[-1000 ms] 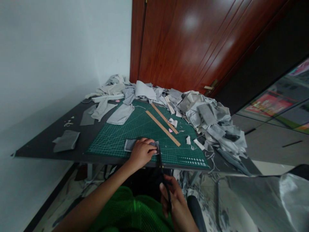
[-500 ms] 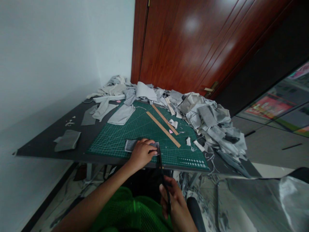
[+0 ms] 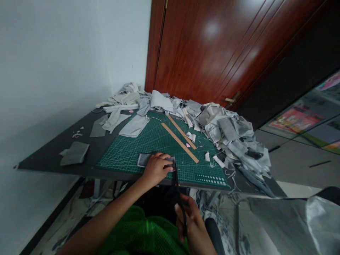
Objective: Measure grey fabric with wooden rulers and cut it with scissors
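My left hand [image 3: 156, 168] bears down on a small grey fabric piece [image 3: 142, 160] near the front edge of the green cutting mat [image 3: 127, 154]. Its fingers curl over the cloth and hide the middle of it. Black scissors [image 3: 177, 184] are in my right hand [image 3: 190, 217], which is closed round the handles below the table edge. The blades point away from me and meet the right end of the fabric piece, beside my left fingertips. How far apart the blades are I cannot tell.
Two wooden strips, one a ruler-like slat [image 3: 180, 143], lie on the mat. A large heap of grey fabric scraps [image 3: 228, 127] covers the right side. More cloth [image 3: 134, 125] lies at the back left, and a folded grey piece [image 3: 75, 153] lies at the left.
Both hands, the scissors and the fabric piece stay almost in place. The view has shifted very slightly.
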The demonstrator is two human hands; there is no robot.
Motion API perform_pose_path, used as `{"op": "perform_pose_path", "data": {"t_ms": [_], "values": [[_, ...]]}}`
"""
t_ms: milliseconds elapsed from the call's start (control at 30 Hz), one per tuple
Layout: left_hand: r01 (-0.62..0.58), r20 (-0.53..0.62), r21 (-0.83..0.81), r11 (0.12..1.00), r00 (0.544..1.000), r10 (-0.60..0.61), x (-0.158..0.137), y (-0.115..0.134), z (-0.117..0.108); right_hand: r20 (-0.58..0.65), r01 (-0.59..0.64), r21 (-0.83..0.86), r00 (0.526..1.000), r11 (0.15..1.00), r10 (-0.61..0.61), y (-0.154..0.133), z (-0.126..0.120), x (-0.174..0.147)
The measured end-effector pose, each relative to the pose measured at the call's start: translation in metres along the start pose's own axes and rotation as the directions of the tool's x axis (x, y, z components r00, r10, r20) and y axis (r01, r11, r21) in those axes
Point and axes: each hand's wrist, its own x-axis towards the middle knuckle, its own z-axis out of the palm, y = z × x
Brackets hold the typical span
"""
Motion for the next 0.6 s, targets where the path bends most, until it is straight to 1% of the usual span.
{"op": "perform_pose_path", "data": {"t_ms": [133, 267, 467, 600], "values": [[-0.008, -0.006, 0.006, 1.0, 1.0, 0.008, 0.0, -0.0007, 0.0, 0.005, 0.002, 0.003, 1.0, 1.0, -0.002, -0.0005, -0.0004, -0.0007], [-0.007, 0.013, 0.011, 1.0, 1.0, 0.007, -0.0002, 0.0013, -0.0024, 0.008, 0.016, 0.017, 1.0, 1.0, -0.016, 0.0007, -0.0012, -0.0002], [-0.006, 0.044, 0.065, 0.998, 0.999, 0.004, -0.0007, 0.0036, -0.004, -0.006, -0.054, 0.121, 0.998, 0.991, 0.056, 0.0017, -0.0026, 0.0063], [-0.018, 0.068, 0.075, 0.997, 0.998, 0.013, -0.0006, 0.0024, -0.0033, -0.024, -0.035, 0.148, 0.999, 0.988, 0.039, -0.0026, -0.004, 0.008]]}}
